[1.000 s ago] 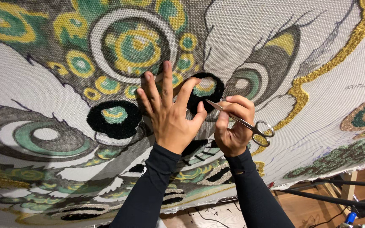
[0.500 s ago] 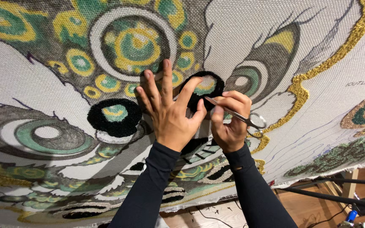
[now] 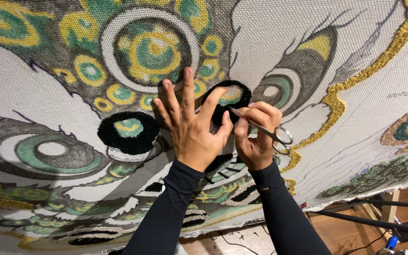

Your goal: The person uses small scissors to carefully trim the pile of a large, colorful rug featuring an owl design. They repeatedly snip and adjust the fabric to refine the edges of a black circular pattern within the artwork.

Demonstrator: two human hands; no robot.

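A large stretched rug cloth [image 3: 364, 75] fills the view, patterned with green, yellow and gold rings on a white woven backing; no container appears. The landmark is the black tufted ring [image 3: 226, 101] near the middle of the cloth, a raised pile loop around a green and yellow centre. The left hand [image 3: 191, 127] lies flat on the cloth with its fingers [image 3: 187, 89] spread and extended, holding nothing; its index finger rests on the left edge of the black ring and its thumb points toward the ring's lower edge. The right hand [image 3: 257, 137], just right of and below the ring, is closed around a pair of small metal scissors [image 3: 260, 130]. The finger loops of the scissors stand out to the right of the knuckles, while the blades run up and left between the fingertips, their tips reaching the lower part of the ring. A second black tufted patch [image 3: 127, 132] lies well to the left of the ring.
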